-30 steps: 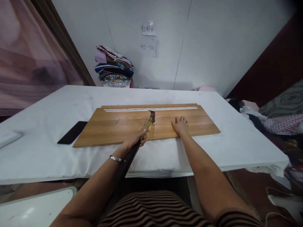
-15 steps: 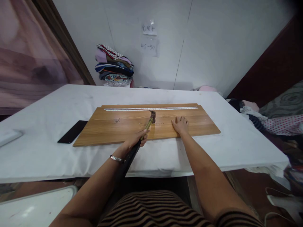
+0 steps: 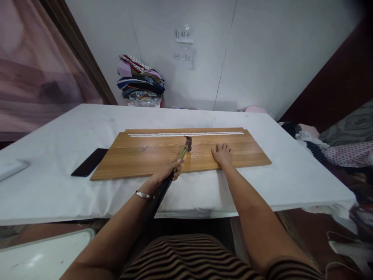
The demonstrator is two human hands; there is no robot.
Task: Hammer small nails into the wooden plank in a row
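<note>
A long wooden board (image 3: 131,157) lies across a white table (image 3: 58,128). My left hand (image 3: 167,171) is closed round the handle of a hammer (image 3: 184,149), whose dark head sits over a row of small nails (image 3: 194,152) near the board's middle. My right hand (image 3: 222,154) lies flat on the board just right of that row, fingers stretched out. A white measuring strip (image 3: 186,134) runs along the board's far edge. A few loose nails (image 3: 143,148) lie on the board to the left.
A black phone (image 3: 89,162) lies on the table left of the board. A stack of folded cloths (image 3: 141,82) stands against the back wall. More fabrics (image 3: 340,147) are piled at the right. A white surface (image 3: 40,256) shows at the lower left.
The hammer head has lifted very slightly. Both hands stay where they were.
</note>
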